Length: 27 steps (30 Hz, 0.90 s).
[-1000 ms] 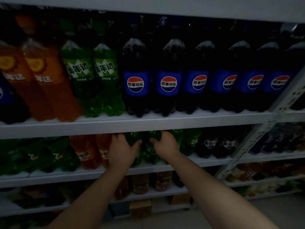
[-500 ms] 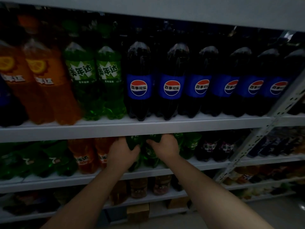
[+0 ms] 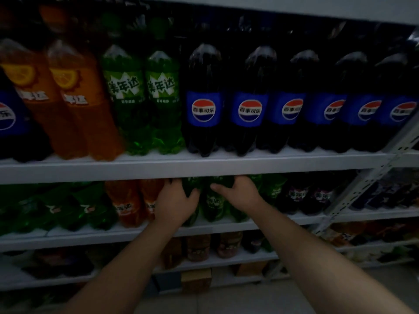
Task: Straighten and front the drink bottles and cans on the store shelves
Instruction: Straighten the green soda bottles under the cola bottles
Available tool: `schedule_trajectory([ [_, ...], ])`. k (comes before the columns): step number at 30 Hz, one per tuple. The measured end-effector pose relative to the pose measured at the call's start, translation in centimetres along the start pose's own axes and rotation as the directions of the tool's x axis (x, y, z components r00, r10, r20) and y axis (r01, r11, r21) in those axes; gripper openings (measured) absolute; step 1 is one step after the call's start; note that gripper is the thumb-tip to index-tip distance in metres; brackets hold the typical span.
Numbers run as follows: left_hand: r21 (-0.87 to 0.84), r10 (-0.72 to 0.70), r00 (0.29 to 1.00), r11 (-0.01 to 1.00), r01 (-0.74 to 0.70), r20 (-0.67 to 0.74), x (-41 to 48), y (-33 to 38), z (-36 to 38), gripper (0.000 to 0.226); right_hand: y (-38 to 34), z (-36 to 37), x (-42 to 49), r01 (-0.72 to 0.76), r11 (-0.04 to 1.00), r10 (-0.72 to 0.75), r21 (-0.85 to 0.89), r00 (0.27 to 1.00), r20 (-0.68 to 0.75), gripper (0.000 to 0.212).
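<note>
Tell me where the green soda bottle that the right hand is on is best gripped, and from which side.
Probably its upper body, reached from the front: the green soda bottle stands upright, neighbours crowd both flanks, and the shelf board above hides its cap. The right hand curls round it there.

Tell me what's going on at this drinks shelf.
A person is fronting soda bottles on the lower shelf. The left hand grips the left green bottle, and the right hand grips the right green bottle beside it. Both bottles stand upright near the front edge. On the shelf above, the cola bottles already face label-out.
</note>
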State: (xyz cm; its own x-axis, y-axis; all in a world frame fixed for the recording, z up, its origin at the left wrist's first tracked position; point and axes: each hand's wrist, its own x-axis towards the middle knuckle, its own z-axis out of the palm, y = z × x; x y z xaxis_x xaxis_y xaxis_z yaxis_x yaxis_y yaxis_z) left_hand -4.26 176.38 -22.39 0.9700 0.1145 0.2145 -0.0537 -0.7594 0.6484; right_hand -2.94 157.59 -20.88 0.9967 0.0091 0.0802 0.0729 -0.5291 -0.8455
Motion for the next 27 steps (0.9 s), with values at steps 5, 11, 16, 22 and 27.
schedule_trajectory([
  [5, -0.077, 0.004, 1.000, 0.997, -0.004, -0.012, 0.6, -0.6, -1.0, 0.053, 0.3, 0.6, 0.1, -0.018, 0.996, 0.007, -0.093, 0.994, -0.110, 0.051],
  [11, -0.029, 0.045, 0.999, 0.999, -0.045, 0.010, 0.7, -0.7, -1.3, 0.051, 0.0, -0.6, 0.7, -0.078, 0.997, 0.077, 0.011, 0.994, 0.074, 0.048],
  [16, 0.094, 0.096, 0.985, 0.989, -0.110, 0.140, 0.8, -1.3, -1.5, 0.041, -0.3, -0.3, 0.5, -0.045, 0.997, 0.053, -0.063, 0.991, 0.127, 0.071],
  [22, 0.248, 0.110, 0.986, 0.959, -0.138, 0.124, 1.0, -0.7, -1.3, 0.048, -0.4, 1.1, 0.1, 0.031, 0.964, -0.048, -0.265, 0.997, -0.059, 0.070],
  [27, 0.258, 0.103, 0.991, 0.958, -0.121, 0.082, 0.5, -0.4, -1.0, 0.053, -0.6, 0.6, 0.1, -0.042, 0.972, 0.037, -0.232, 0.999, -0.026, 0.050],
])
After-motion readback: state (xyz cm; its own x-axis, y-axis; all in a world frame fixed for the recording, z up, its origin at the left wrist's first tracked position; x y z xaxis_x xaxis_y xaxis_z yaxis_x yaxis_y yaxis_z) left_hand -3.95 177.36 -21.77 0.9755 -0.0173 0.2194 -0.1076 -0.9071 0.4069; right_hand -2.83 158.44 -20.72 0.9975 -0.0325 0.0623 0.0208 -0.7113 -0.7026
